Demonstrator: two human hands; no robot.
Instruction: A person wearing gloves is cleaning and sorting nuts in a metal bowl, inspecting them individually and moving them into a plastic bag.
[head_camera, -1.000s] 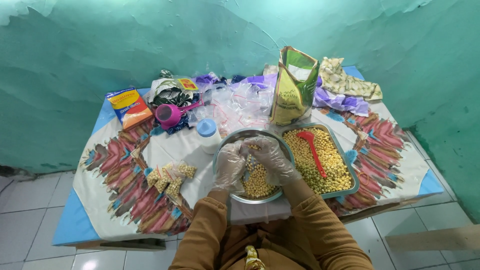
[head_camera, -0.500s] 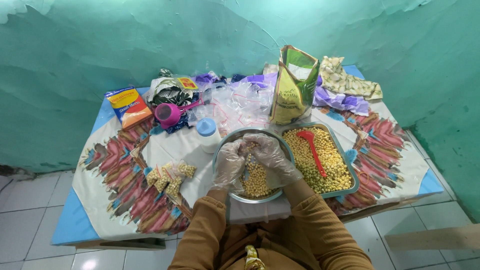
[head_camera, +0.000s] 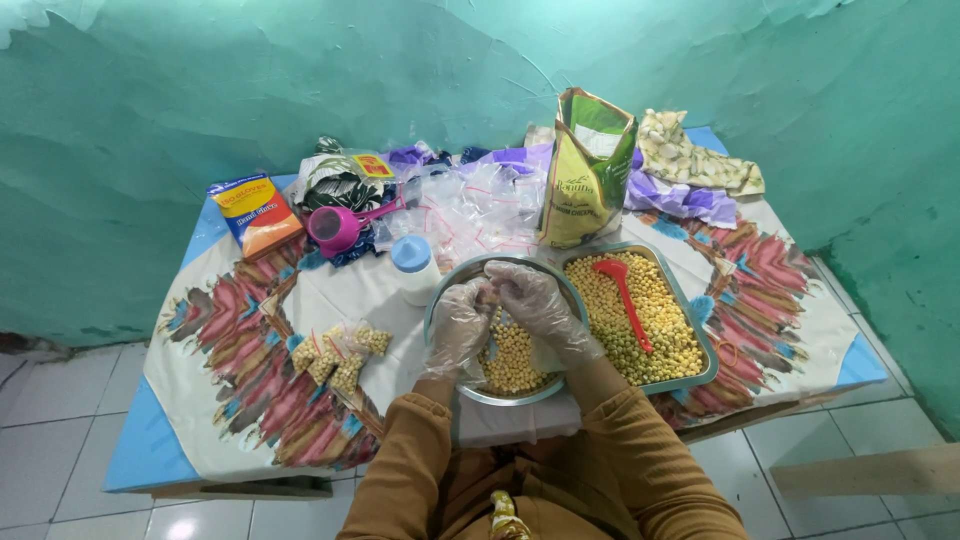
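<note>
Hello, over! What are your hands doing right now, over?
Left hand and right hand, gloved, pinching together over round metal bowl of chickpeas. Whatever they pinch too small to tell. Nothing blocking.

Rough teal wall (head_camera: 200, 90) behind cloth-covered table (head_camera: 800, 330), white-tiled floor (head_camera: 60, 400)

Low table (head_camera: 170, 440) against teal wall, draped in white cloth (head_camera: 250, 400) with pink-blue feather print. On cloth: round metal bowl (head_camera: 440, 300) of chickpeas, rectangular metal tray (head_camera: 700, 330) of chickpeas just right, green-gold bag (head_camera: 585, 170) upright behind, white bottle (head_camera: 412, 268), pink scoop (head_camera: 335, 228), small filled packets (head_camera: 340, 355), orange packet (head_camera: 255, 212), clear zip bags (head_camera: 475, 210).
</note>
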